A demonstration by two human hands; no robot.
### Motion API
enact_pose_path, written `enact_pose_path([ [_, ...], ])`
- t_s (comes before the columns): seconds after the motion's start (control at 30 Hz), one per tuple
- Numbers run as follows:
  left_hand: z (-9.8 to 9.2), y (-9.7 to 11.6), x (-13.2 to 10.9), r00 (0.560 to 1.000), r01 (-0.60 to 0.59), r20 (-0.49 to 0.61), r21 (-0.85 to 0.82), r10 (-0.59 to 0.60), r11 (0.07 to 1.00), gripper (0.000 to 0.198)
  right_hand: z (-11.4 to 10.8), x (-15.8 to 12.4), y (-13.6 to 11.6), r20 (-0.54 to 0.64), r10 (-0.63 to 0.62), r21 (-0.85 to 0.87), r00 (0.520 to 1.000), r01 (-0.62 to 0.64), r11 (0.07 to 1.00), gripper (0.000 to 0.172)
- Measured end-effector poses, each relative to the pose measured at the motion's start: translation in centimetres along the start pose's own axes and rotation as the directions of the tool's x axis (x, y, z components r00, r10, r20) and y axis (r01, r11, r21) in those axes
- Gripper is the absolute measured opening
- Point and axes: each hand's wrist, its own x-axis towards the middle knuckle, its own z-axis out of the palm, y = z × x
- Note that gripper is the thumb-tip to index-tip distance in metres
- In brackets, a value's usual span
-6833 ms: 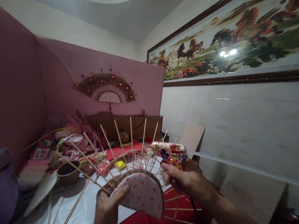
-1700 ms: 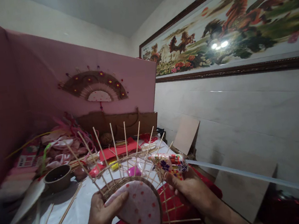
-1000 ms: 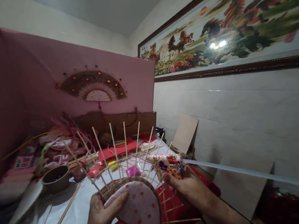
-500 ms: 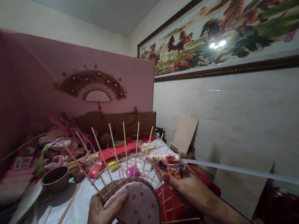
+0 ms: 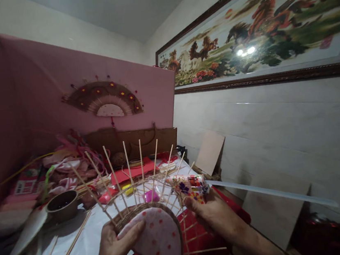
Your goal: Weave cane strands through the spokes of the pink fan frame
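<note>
My left hand (image 5: 117,243) grips the lower left of a handmade fan (image 5: 157,238), its thumb flat on the white cloth with red dots. Thin wooden sticks radiate from the fan's twine-wound rim, and a strand of twine links them partway up. In my right hand (image 5: 213,215) is a flower-patterned hot glue gun (image 5: 189,186), with a long clear glue stick (image 5: 274,193) coming out of its back. The gun's nozzle points left, close to the twine and sticks on the fan's right side; whether it touches them I cannot tell.
A finished fan (image 5: 104,98) hangs on the pink board (image 5: 36,73) behind the table. Around the white tabletop (image 5: 76,246) are a brown bowl (image 5: 62,205), loose sticks (image 5: 69,249), red paper (image 5: 135,171) and a heap of pink cloth (image 5: 62,161). A tiled wall (image 5: 276,131) stands at right.
Both hands, the fan and the glue gun hold nearly the same place. The whole view has shifted very slightly.
</note>
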Motion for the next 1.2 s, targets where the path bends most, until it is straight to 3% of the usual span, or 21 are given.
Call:
enact_pose_path([
  [0.3, 0.2, 0.5, -0.2, 0.999, -0.002, 0.032, -0.002, 0.003, 1.0, 0.034, 0.0, 0.0, -0.5, 0.02, 0.061, -0.023, 0.998, -0.061, 0.998, 0.053],
  [0.73, -0.1, -0.1, 0.2, 0.999, 0.017, 0.038, -0.054, -0.015, 0.998, 0.034, 0.4, -0.1, -0.2, 0.008, 0.093, 0.122, 0.996, -0.093, 0.988, 0.062],
  [1.2, 0.2, 0.4, -0.1, 1.0, 0.011, -0.016, -0.019, -0.011, 1.0, 0.031, 0.1, -0.1, -0.7, 0.025, 0.039, 0.028, 0.999, -0.04, 0.999, 0.058],
])
